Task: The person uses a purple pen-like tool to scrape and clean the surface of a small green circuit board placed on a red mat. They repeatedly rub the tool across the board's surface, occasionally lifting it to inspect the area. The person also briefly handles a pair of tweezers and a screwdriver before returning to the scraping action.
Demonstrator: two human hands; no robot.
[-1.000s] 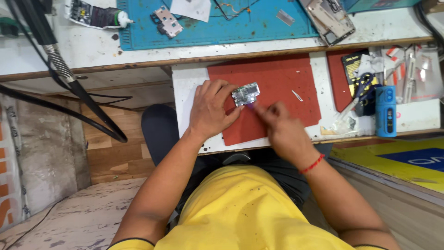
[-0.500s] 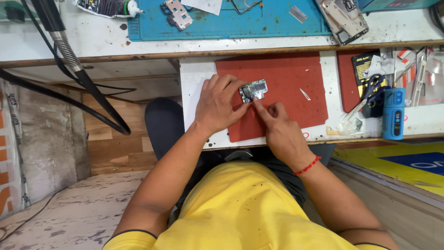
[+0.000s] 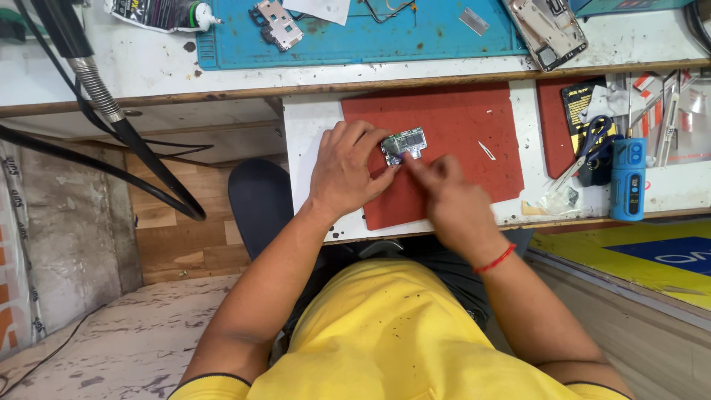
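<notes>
head view: left hand pinches small circuit board on red mat, mid tabletop. right hand fingertips closed on its lower edge. next: fine, steady prying.

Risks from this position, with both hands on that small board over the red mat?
1. The small circuit board is pinched only at its edge by the left hand while the right hand prods it; it may slip or flex.
2. Both hands are bare, so skin touches the board's components: likely contamination or static.
3. A small loose metal part lies on the red mat near the right hand; a sweep might knock it away.
</notes>
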